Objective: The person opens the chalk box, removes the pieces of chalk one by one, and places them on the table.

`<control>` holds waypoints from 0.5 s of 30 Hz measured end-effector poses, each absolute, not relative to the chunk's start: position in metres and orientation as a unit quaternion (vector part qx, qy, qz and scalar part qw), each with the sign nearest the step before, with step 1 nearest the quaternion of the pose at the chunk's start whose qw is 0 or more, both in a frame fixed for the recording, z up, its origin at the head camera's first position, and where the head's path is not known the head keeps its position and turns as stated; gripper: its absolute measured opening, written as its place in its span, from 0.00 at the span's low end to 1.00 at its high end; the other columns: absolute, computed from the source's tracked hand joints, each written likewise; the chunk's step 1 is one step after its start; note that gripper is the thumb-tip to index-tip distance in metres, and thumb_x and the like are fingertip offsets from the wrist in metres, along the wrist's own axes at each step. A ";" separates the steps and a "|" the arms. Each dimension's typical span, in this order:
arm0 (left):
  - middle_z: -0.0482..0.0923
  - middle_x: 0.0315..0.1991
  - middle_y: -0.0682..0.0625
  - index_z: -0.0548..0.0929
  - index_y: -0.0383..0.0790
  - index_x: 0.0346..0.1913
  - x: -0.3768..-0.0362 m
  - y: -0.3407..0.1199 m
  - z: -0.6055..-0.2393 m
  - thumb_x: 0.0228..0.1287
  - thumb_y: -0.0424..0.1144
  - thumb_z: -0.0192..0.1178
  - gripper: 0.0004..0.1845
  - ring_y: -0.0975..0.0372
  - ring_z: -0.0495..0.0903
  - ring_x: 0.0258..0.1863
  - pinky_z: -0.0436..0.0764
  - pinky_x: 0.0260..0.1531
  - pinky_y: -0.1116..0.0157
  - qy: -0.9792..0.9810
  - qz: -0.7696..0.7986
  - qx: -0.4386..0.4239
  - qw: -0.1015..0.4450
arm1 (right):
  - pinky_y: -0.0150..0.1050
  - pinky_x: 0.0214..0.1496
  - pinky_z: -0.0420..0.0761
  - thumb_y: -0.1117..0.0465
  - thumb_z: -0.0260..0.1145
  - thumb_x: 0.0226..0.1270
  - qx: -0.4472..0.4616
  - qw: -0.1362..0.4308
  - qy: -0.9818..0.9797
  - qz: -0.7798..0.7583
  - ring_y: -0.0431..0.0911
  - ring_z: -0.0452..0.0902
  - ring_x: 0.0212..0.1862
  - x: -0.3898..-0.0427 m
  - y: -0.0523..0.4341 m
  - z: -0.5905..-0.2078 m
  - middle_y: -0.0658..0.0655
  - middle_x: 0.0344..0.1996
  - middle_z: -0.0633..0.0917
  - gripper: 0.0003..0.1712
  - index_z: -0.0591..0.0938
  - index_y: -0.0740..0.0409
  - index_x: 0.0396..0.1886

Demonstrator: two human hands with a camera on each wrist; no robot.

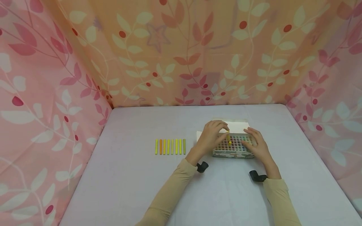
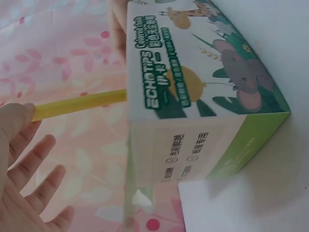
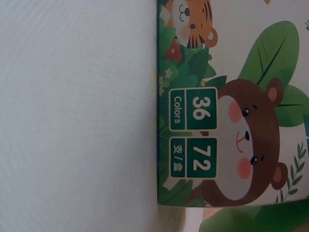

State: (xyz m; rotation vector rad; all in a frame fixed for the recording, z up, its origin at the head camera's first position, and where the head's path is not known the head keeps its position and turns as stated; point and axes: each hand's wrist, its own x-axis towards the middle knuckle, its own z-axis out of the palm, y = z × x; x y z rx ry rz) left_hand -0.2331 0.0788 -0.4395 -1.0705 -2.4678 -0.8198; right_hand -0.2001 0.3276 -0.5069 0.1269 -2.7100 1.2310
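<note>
The left hand pinches a yellow chalk stick between thumb and fingertips, its other fingers spread apart. In the head view the chalk stands upright over the holed top of a printed chalk box, its lower end at the holes. The left wrist view shows that lower end hidden behind the box's upper edge. At the box's right end is the right hand, thumb over the holes and fingers by the back right corner, loosely bent. The right wrist view shows mostly the box's front, printed with a bear.
Left of the box, several chalk sticks, mostly yellow and green with one orange, lie side by side in a row. The box's white lid is folded back behind it. Flowered curtains enclose the white table.
</note>
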 end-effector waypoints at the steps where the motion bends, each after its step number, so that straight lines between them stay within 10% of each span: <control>1: 0.76 0.51 0.56 0.79 0.49 0.43 -0.233 0.077 -0.439 0.64 0.46 0.58 0.08 0.63 0.69 0.58 0.63 0.63 0.62 -0.864 -0.291 -0.375 0.169 | 0.71 0.59 0.51 0.53 0.66 0.61 0.043 0.082 -0.907 0.411 0.64 0.50 0.69 -0.200 0.328 -0.507 0.62 0.68 0.59 0.33 0.68 0.55 0.64; 15: 0.76 0.51 0.52 0.79 0.46 0.42 -0.230 0.050 -0.430 0.62 0.42 0.61 0.08 0.61 0.72 0.54 0.65 0.61 0.61 -0.845 -0.354 -0.354 0.187 | 0.71 0.59 0.52 0.54 0.66 0.60 0.053 0.093 -0.906 0.410 0.65 0.51 0.68 -0.201 0.330 -0.511 0.62 0.67 0.60 0.32 0.69 0.54 0.64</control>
